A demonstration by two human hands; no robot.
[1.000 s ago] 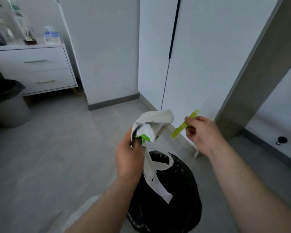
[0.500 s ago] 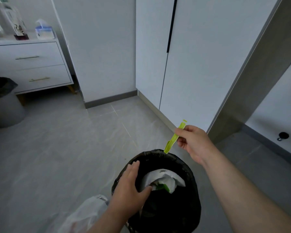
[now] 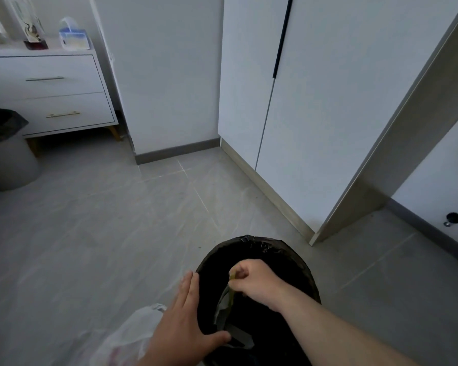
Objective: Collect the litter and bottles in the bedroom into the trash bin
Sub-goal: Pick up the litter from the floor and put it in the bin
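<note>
A trash bin lined with a black bag stands on the floor at the bottom centre. My right hand is inside its mouth, fingers closed on a thin yellow-green strip that points down into the bin. White crumpled litter lies inside below it. My left hand rests flat and open on the bin's left rim, thumb over the edge, holding nothing.
A translucent white plastic bag lies on the floor by my left wrist. A second grey bin with a black liner stands at far left. A white drawer unit carries bottles and a tissue box. Wardrobe doors rise behind.
My left hand let go of the white litter, which now lies in the bin, and moved to the rim. My right hand lowered the green strip from above the bin into its mouth.
</note>
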